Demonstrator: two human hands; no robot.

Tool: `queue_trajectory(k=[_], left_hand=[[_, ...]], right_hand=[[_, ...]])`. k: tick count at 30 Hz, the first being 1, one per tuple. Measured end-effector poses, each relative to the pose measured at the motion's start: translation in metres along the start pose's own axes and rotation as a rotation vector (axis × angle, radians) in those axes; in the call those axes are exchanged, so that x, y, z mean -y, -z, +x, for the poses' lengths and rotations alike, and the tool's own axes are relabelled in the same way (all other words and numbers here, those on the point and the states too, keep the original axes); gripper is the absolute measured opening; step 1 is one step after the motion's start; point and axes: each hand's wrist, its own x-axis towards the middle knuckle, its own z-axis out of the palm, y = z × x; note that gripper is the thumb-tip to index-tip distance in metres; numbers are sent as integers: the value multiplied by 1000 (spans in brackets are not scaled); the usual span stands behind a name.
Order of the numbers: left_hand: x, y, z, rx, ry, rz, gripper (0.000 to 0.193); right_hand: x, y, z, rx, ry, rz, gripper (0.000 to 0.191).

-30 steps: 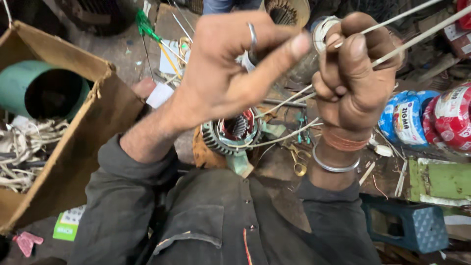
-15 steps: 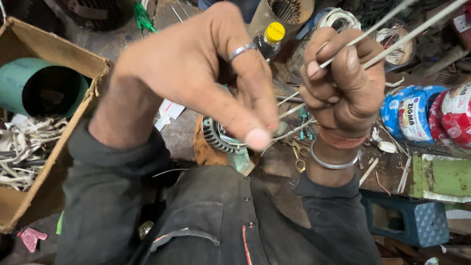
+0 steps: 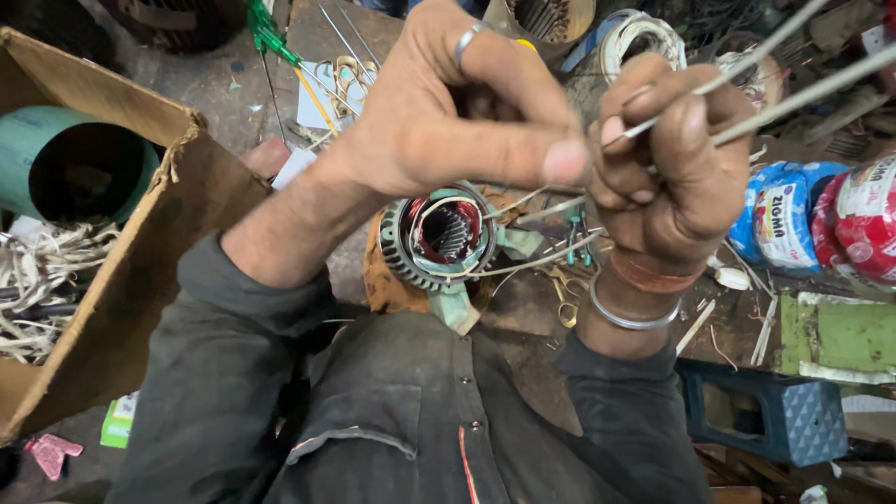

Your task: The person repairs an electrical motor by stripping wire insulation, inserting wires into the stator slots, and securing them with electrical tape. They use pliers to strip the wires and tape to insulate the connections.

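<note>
My right hand (image 3: 667,173) is raised in a fist around two thin white rods or sleeves (image 3: 807,91) that run up to the right. My left hand (image 3: 448,121), with a ring on one finger, is curled beside it. Its thumb tip touches the right hand's fingers where the rods enter the fist. I cannot see anything held in the left hand itself. Below both hands a round motor stator (image 3: 439,238) with red-brown windings lies on the floor. Thin pale strands (image 3: 532,266) lead from the stator up toward the hands.
An open cardboard box (image 3: 140,280) at the left holds a green cylinder (image 3: 56,159) and pale strips. Blue (image 3: 779,224) and red wire spools (image 3: 868,215) lie at the right, above a green block (image 3: 835,336) and a blue box (image 3: 756,411). Scissors (image 3: 565,294) lie by the stator.
My left hand has turned and curled, bringing its thumb against the right fist. The right hand has kept its grip on the white rods, and the stator is more exposed.
</note>
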Motion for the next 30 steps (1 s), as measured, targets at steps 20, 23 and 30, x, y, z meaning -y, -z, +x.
queue_trajectory(k=[20,23,30], left_hand=[[5,-28,-14,-219,-442,622,22],[6,-28,-15,-218,-429,600,22],[5,-29,-16,-210,-401,605,20]], right_hand=[[0,-12,-4,16,284,-297,34],[-4,-8,-2,33,326,-303,34],[-6,-5,-1,34,316,-316,33]])
